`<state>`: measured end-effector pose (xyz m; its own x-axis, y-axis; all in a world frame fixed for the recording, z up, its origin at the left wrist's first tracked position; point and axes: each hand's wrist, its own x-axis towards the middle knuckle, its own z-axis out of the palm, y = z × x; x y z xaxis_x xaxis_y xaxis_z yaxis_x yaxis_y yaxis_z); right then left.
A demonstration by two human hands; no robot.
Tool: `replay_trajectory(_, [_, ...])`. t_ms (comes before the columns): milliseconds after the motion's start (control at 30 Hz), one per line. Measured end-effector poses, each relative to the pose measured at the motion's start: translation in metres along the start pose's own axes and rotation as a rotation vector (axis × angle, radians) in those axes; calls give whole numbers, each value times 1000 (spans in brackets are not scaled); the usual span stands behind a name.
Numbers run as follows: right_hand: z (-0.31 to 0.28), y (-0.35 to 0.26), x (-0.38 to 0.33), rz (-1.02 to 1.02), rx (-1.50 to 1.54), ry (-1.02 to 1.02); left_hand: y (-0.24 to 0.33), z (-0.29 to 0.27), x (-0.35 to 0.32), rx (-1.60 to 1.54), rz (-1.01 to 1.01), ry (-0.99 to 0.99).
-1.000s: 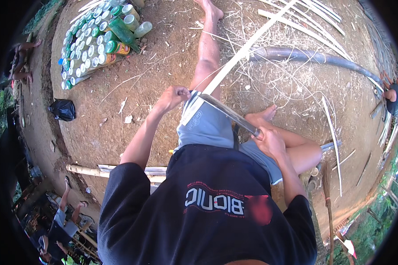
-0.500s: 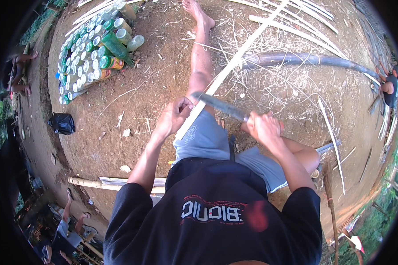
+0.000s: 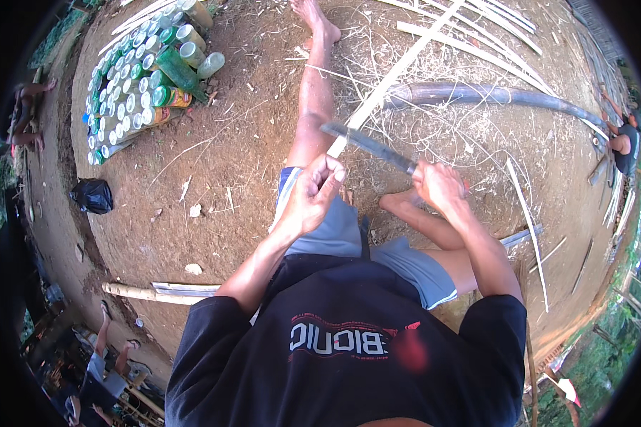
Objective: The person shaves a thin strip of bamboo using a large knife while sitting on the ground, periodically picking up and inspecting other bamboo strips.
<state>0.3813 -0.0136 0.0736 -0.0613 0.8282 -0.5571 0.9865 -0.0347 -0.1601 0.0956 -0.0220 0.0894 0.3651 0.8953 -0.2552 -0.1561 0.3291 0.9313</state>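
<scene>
A long pale bamboo strip (image 3: 382, 92) slants from the far right toward my lap, across my stretched-out leg. My left hand (image 3: 312, 199) is closed at its near part, thumb and fingers curled together; the strip's near end is hidden behind that hand. Gripped by the handle in my right hand (image 3: 440, 186) is a long dark-bladed knife (image 3: 374, 147). Its blade points left and lies across the strip, just beyond my left fingers. Whether the edge bites into the strip cannot be made out.
Thin shavings (image 3: 441, 135) litter the ground around a thick dark bamboo pole (image 3: 477, 94). More pale strips (image 3: 470, 57) lie at the far right. Jars and bottles (image 3: 139, 85) stand grouped at the far left, near a black plastic bag (image 3: 92, 196). Other people sit at the edges.
My left hand has moved right and now covers the strip's near part, which showed before. The knife and right hand have shifted slightly right, and the blade has gone farther up the strip.
</scene>
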Motion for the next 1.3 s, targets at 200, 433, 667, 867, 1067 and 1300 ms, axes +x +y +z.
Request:
replay_trajectory(200, [19,5,3,86,67,36,28,-8,21,-208,24,68])
replay_trajectory(433, [24,11,-1,17,91,36,62,-32,52,-417,87,12])
replay_trajectory(667, [40,16,-10,33,201,25,99,-19,122,-478,29,-2])
replay_trajectory(867, [29,1,-12,78,203,-51,120,-21,184,-231,172,-105])
replay_trajectory(1067, [36,8,-12,97,230,-56,67,-110,137,1013,-6,49])
replay_trajectory(1300, [80,20,-7,-26,223,142,-84,-155,-85,116,-259,843])
